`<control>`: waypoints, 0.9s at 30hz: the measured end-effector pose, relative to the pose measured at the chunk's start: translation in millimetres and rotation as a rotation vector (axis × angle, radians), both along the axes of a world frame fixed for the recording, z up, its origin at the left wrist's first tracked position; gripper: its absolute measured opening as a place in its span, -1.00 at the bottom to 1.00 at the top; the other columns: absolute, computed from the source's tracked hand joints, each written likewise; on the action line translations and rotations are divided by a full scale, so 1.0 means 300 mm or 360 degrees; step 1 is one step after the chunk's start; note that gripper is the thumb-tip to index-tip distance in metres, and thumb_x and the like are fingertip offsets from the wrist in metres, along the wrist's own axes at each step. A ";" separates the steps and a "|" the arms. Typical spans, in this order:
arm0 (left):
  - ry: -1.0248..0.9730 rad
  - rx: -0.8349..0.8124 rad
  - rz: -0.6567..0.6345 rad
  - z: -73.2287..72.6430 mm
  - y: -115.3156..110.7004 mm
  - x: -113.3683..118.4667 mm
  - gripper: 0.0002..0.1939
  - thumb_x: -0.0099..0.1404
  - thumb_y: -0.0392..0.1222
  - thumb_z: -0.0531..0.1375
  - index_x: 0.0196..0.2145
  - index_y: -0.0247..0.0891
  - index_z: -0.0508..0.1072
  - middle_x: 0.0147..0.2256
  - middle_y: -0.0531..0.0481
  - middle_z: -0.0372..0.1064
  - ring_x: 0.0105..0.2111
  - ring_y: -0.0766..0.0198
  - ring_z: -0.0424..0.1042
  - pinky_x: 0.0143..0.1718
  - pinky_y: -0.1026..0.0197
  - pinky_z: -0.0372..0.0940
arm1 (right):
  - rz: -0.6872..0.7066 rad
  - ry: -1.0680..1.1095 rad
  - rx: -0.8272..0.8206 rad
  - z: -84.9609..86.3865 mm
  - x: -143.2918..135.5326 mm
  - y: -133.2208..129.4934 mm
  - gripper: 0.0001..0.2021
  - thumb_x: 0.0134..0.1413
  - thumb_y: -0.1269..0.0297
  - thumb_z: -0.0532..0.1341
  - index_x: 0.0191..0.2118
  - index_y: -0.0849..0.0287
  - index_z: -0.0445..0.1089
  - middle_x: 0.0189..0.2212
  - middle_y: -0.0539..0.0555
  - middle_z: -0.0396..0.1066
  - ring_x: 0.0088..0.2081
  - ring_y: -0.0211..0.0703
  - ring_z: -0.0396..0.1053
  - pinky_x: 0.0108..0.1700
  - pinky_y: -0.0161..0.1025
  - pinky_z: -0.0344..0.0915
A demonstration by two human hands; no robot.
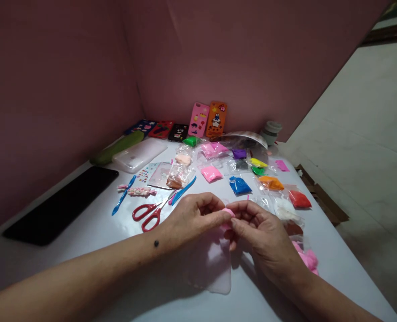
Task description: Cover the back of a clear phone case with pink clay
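Note:
Between both hands is a small lump of pink clay (228,212), pinched by the fingers of each. My left hand (198,212) grips it from the left with thumb and fingertips. From the right, my right hand (257,226) closes on the same lump with its thumb and fingers. Below them a clear phone case (212,270) lies flat on the white table (145,286), its upper part hidden by the hands. More pink clay (307,259) shows beside my right wrist, partly covered by it.
Red-handled scissors (151,214) and a blue modelling tool (185,190) lie left of the hands. Bagged clay, including blue (240,185) and red (299,199), spreads across the right. Decorated cases, one orange (216,119), line the wall. A black slab (62,205) lies far left.

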State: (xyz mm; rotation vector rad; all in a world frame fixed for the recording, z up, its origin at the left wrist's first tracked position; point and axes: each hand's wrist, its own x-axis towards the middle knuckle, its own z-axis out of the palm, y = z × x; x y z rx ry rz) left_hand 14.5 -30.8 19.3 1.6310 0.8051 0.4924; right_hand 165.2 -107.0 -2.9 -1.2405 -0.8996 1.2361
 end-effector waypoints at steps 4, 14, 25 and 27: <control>0.0044 0.0103 0.0024 -0.012 -0.010 0.007 -0.72 0.24 -0.04 0.12 -0.47 -0.29 0.45 -0.50 0.01 0.41 -0.44 0.28 0.37 -0.43 0.28 0.21 | 0.0071 0.0022 0.0034 -0.006 -0.004 -0.002 -0.75 -0.07 0.17 0.40 -0.32 0.19 0.43 -0.48 0.00 0.45 -0.53 -0.28 0.39 -0.47 -0.33 0.33; 0.0042 0.0223 -0.0023 0.012 -0.004 -0.007 -0.66 0.34 -0.07 0.02 -0.50 -0.27 0.42 -0.50 0.08 0.32 -0.44 0.34 0.29 -0.41 0.32 0.18 | 0.0050 0.0096 0.0098 -0.002 0.001 -0.001 -0.84 -0.03 0.28 0.39 -0.35 0.16 0.42 -0.43 -0.04 0.42 -0.51 -0.34 0.36 -0.47 -0.37 0.32; -0.0342 -0.0445 -0.0157 -0.043 -0.010 0.015 -0.76 0.21 -0.07 0.22 -0.35 -0.28 0.29 -0.45 0.00 0.43 -0.47 0.32 0.39 -0.43 0.26 0.22 | 0.0108 -0.0028 0.0087 -0.003 0.003 -0.001 -0.85 0.11 0.20 0.29 -0.21 0.11 0.47 -0.40 -0.02 0.45 -0.50 -0.35 0.35 -0.42 -0.36 0.26; -0.0310 -0.0352 -0.0130 -0.047 -0.008 0.014 -0.76 0.21 -0.07 0.23 -0.36 -0.29 0.30 -0.44 0.01 0.40 -0.46 0.33 0.37 -0.44 0.27 0.19 | 0.0081 -0.0074 0.0116 0.000 0.004 -0.003 -0.87 0.08 0.22 0.31 -0.25 0.12 0.48 -0.39 -0.01 0.46 -0.45 -0.31 0.35 -0.38 -0.35 0.27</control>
